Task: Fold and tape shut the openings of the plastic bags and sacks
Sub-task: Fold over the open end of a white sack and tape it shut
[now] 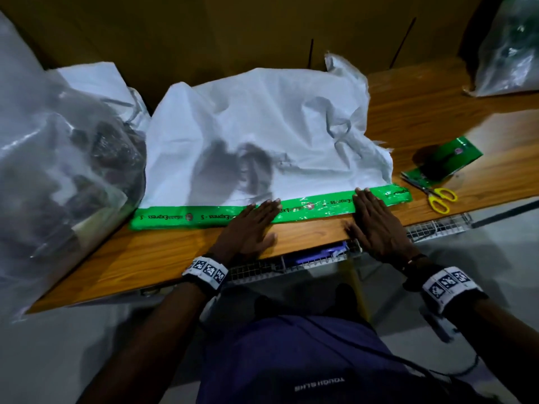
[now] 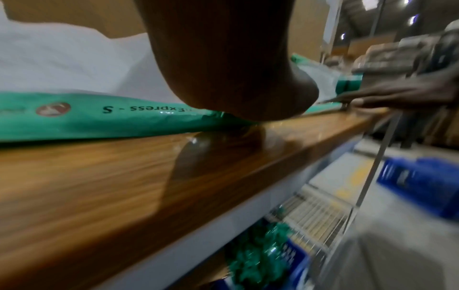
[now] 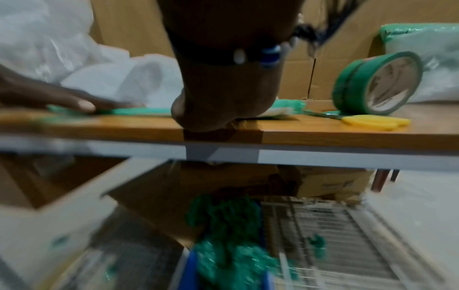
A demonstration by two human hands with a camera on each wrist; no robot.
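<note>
A white woven sack lies flat on the wooden table, its opening folded toward me. A long strip of green printed tape runs along that folded edge. My left hand lies flat with straight fingers, pressing the tape near its middle. My right hand presses flat on the tape further right, thumb on the table. In the left wrist view the heel of the left hand sits on the green tape. The right wrist view shows the right hand at the table edge.
A green tape roll and yellow-handled scissors lie right of the sack. A clear plastic bag with dark contents stands at the left, another clear bag at the far right. Cardboard backs the table; a wire basket hangs below.
</note>
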